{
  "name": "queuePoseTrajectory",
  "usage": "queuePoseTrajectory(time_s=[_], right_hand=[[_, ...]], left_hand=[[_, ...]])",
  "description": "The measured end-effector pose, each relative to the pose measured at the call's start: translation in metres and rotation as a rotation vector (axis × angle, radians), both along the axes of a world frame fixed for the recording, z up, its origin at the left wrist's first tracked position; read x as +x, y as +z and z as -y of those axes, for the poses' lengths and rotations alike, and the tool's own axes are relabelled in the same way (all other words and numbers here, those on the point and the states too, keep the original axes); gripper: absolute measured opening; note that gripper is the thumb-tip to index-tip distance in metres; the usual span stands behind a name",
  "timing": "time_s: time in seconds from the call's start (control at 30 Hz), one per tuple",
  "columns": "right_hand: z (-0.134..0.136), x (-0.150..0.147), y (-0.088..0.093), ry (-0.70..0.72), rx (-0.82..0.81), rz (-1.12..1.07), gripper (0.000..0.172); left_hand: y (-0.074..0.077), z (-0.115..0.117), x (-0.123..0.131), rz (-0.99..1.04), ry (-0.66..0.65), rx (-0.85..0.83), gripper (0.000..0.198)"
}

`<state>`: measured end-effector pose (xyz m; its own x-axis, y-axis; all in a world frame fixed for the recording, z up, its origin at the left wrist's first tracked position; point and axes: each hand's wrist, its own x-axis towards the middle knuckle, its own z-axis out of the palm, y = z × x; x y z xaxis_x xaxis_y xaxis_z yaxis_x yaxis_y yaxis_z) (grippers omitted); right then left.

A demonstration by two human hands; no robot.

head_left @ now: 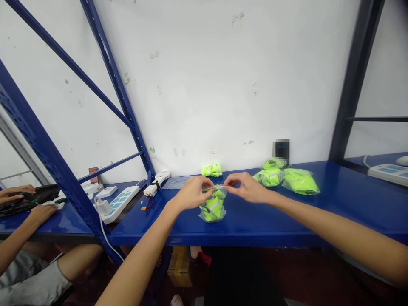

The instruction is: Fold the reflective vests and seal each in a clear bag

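Between my two hands a clear plastic bag (213, 211) stands on the blue table, with a folded neon-yellow reflective vest inside. My left hand (195, 193) pinches the left end of the bag's top edge. At the right end of that edge, my right hand (244, 187) has thumb and fingertips closed on the plastic. A rolled neon-yellow vest (212, 170) lies behind them near the wall. To the right are more bagged neon-yellow vests (300, 182), some stacked together.
A power strip (123, 203), a white device with wires (153, 188) and a flat clear bag (175, 182) lie left. Blue rack posts (123, 93) rise there. Another person's hands (43, 212) handle something black farther left. A pixelated dark object (282, 152) leans at the wall.
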<state>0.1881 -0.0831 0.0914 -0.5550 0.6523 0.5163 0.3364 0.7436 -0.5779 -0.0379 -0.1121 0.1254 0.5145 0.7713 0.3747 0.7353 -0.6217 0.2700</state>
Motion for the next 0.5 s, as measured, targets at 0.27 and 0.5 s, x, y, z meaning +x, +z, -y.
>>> queuePoseTrajectory(time_s=[0.27, 0.5], right_hand=[[0.0005, -0.0063, -0.0018, 0.027, -0.017, 0.000, 0.024], [0.0027, -0.0078, -0.0017, 0.010, -0.001, 0.031, 0.021]], left_hand=[[-0.0025, 0.0023, 0.0052, 0.008, -0.012, 0.019, 0.024], [-0.0025, 0.0026, 0.0055, 0.060, 0.007, -0.087, 0.027]])
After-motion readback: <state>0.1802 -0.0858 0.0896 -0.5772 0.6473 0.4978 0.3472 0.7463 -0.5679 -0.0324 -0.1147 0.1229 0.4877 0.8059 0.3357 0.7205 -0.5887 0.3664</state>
